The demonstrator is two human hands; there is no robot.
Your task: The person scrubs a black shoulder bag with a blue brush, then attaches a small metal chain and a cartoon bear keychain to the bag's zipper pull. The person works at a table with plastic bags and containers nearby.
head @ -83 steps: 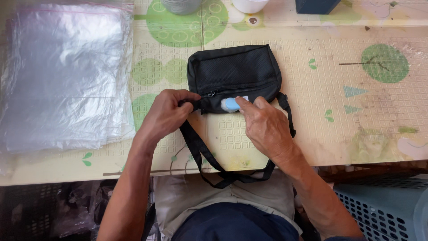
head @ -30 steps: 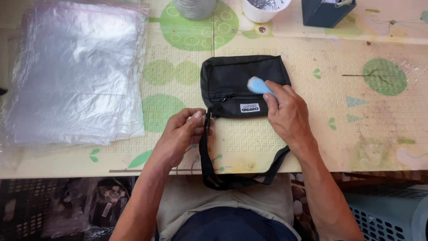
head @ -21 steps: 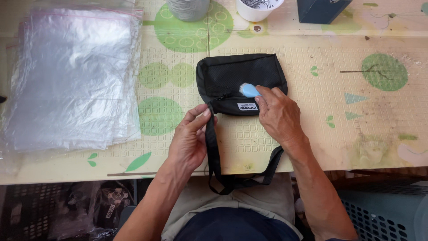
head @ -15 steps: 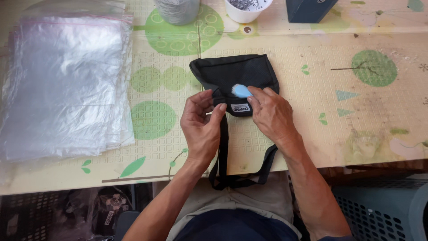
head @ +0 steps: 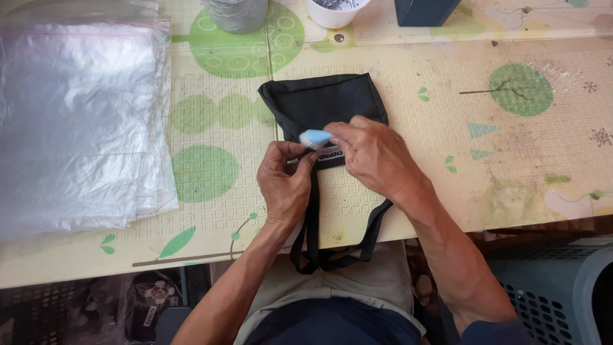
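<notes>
A small black pouch bag point(head: 322, 102) lies flat on the table point(head: 447, 96), its black strap point(head: 319, 236) hanging over the near edge toward my lap. My left hand point(head: 286, 185) pinches the bag's lower left edge beside the small label. My right hand point(head: 377, 156) rests on the bag's lower half and holds a small light-blue object point(head: 315, 138) between thumb and fingers, pressed against the fabric. Both hands nearly touch each other over the bag's front.
A stack of clear plastic bags point(head: 76, 121) covers the table's left side. At the far edge stand a grey cylinder point(head: 237, 13), a white cup point(head: 335, 9) and a dark blue box point(head: 424, 9). A grey plastic basket point(head: 555, 294) stands lower right.
The bag has shifted left and slightly nearer. My left hand moved up from the strap to the bag's lower left edge. My right hand slid the blue object left across the bag.
</notes>
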